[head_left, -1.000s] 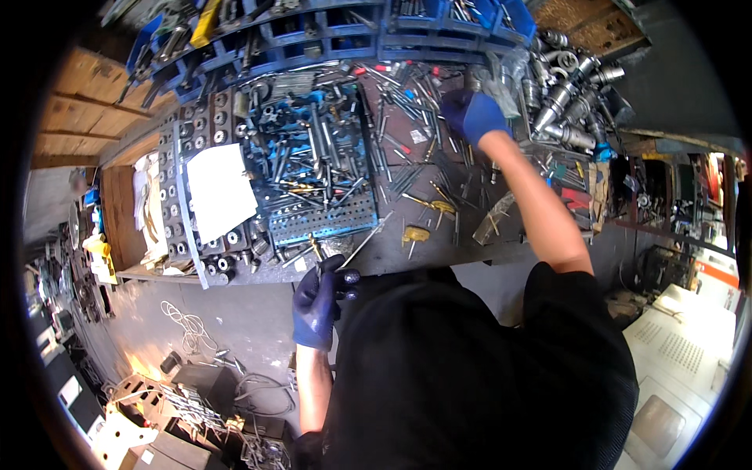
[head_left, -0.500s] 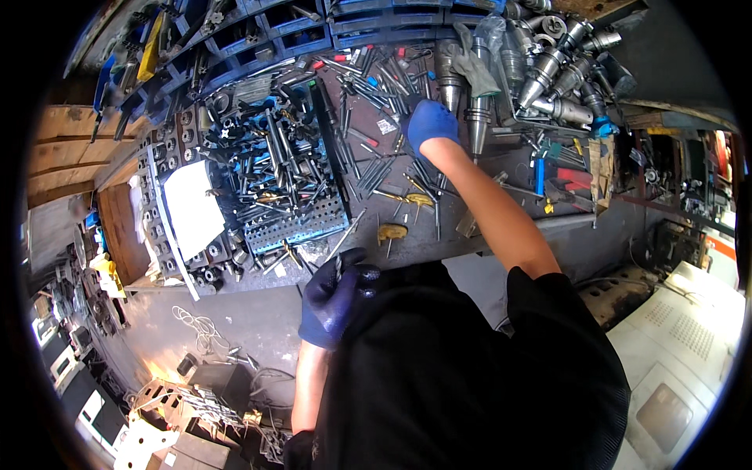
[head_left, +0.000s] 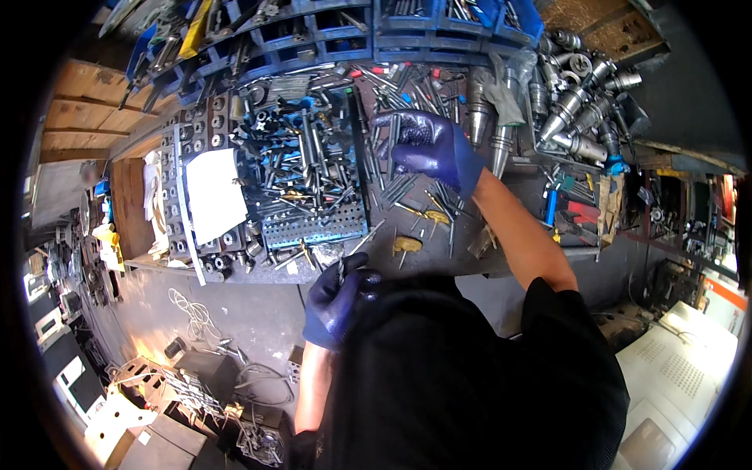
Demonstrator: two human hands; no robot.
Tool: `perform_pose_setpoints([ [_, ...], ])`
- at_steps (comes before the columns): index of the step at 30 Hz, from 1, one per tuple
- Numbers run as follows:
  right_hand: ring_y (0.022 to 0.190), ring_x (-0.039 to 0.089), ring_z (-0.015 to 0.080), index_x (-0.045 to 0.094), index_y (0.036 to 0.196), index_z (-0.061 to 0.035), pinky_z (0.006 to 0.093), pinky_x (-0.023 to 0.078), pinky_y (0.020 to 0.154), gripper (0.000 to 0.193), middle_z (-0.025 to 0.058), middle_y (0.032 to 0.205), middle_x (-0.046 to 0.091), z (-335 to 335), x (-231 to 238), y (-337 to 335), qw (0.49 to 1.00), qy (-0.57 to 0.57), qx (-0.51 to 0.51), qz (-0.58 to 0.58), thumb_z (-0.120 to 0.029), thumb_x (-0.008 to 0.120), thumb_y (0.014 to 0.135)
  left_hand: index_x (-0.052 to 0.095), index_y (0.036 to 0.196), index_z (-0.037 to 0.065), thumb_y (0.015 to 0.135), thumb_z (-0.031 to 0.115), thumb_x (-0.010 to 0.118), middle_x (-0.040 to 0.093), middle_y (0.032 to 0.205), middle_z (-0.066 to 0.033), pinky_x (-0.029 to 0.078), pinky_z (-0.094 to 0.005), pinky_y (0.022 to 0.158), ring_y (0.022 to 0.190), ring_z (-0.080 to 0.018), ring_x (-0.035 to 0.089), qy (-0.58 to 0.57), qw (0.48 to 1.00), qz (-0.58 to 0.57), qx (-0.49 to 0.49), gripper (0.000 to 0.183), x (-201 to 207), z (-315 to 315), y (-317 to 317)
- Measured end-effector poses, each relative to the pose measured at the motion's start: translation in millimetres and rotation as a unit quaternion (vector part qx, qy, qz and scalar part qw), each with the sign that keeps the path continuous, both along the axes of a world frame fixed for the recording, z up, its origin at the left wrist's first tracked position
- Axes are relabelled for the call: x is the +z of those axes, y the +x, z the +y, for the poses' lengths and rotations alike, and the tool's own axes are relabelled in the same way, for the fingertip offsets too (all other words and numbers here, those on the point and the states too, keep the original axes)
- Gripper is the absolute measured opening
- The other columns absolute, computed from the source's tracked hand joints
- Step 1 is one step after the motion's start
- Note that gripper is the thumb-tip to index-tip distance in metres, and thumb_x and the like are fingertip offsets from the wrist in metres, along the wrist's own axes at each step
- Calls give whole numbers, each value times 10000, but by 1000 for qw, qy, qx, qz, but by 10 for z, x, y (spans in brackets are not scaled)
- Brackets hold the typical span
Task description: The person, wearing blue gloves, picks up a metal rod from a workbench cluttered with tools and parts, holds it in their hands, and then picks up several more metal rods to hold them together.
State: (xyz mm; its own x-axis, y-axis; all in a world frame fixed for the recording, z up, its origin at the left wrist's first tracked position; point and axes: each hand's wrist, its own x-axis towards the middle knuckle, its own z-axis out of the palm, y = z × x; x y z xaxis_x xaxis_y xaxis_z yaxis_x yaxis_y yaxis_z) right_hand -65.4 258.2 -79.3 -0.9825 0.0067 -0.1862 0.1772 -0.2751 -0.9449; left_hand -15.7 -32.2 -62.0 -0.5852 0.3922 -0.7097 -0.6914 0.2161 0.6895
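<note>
My right hand (head_left: pixel 431 153), in a purple-blue coated glove, is over the tool-strewn middle of the bench. Its thumb and fingers close on a slim grey metal rod (head_left: pixel 394 139), held roughly upright in the view. Below and left, at the bench's near edge, my left hand (head_left: pixel 330 304) wears a matching glove. Its curled fingers hold a short metal rod (head_left: pixel 341 271), mostly hidden by the glove. Many loose drill bits and cutters (head_left: pixel 399 189) lie around the right hand. Yellow-handled hex keys (head_left: pixel 407 244) rest nearer to me.
A blue perforated tray (head_left: pixel 313 229) heaped with cutters stands to the left, beside a white paper sheet (head_left: pixel 215 196). Blue bins (head_left: pixel 313 55) line the back. Tapered tool holders (head_left: pixel 565 110) pile up at the right, next to a grey glove (head_left: pixel 501 100).
My right hand has drawn back from among the loose tools and turned, now showing a slim metal rod in its fingers. The left hand stays nearly in place. The view has shifted slightly.
</note>
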Motion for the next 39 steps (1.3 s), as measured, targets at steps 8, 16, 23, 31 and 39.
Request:
perform_pose_setpoints([
  [8,918,667,123,681,1146,-14,279,551,818,249,68,1028,722,-264,196,-703,936,285,-24,204,-64,695,902,608,1298,48,1024,173,501,735,1009,-67,389,-162,525,768,-80,671,46,997,-9,56,320,-79,-194,-66],
  [16,863,673,127,698,1071,-30,285,537,812,236,68,944,737,-497,163,-1547,895,404,-39,183,-75,721,840,613,1297,64,1021,210,517,742,1010,-57,371,-165,503,738,-68,669,43,997,-1,64,326,-119,-381,-234],
  [23,896,698,340,742,1052,-147,393,549,830,322,152,990,719,-485,72,-1846,814,570,51,100,-309,705,776,615,1294,69,1024,218,515,746,1000,-62,373,-162,500,735,-81,676,41,997,1,66,324,-236,-507,-278],
  [31,865,712,252,766,1020,-117,348,547,810,274,137,1007,735,-614,0,-1920,828,544,130,38,-245,737,780,618,1284,58,1022,221,520,748,987,-69,379,-163,488,719,-90,680,45,996,7,79,324,-276,-576,-316],
  [39,873,703,328,761,1012,-116,419,546,798,326,149,925,733,-630,-61,-1818,767,614,173,72,-371,707,817,624,1261,20,997,126,564,737,974,-86,486,-214,631,752,-103,668,6,996,-21,90,291,-135,-495,-423],
])
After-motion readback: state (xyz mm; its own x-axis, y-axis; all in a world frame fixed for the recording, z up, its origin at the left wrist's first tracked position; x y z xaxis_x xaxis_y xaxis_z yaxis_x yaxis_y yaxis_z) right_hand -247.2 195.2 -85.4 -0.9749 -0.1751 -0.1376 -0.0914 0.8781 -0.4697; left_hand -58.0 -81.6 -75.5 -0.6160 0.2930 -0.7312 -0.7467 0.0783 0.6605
